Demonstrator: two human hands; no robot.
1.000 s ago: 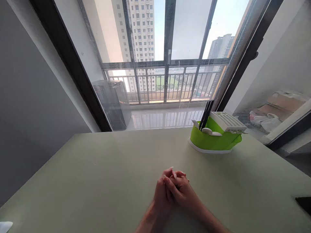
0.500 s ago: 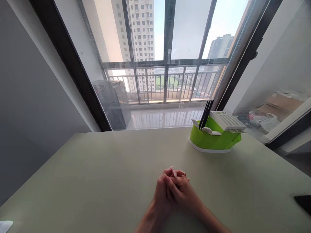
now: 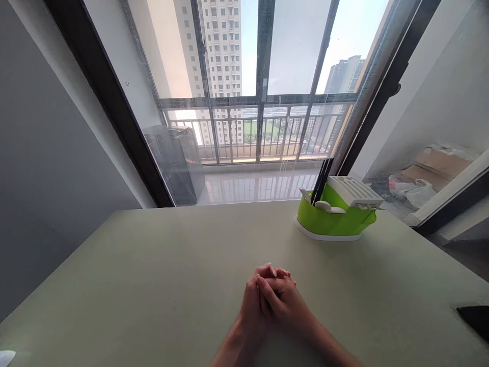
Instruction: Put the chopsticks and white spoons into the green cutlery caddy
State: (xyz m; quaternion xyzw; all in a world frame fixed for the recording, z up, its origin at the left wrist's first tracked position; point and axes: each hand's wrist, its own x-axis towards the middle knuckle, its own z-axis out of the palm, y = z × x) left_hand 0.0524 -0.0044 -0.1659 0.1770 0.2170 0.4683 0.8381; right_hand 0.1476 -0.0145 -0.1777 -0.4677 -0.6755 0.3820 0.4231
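Left hand (image 3: 250, 302) and right hand (image 3: 291, 305) clasped over the table (image 3: 153, 275), with a green caddy (image 3: 328, 223) between one and two o'clock of them.
The fingers (image 3: 281, 273) are laced and pressed together, a thumb of the right hand lying across the top; whether anything sits between the palms, I cannot tell. The caddy stands upright near the table's far edge, well apart from the hands; in it are leaning black chopsticks (image 3: 322, 181) and white spoons (image 3: 323, 206), with a white slotted rack (image 3: 355, 191) on its right part. A partly seen black item (image 3: 476, 318) lies at three o'clock, and a white item (image 3: 6, 357) between eight and nine, cut off by the picture's edge. A railing (image 3: 244, 120) shows through glass at twelve; bags (image 3: 420, 193) lie at two.
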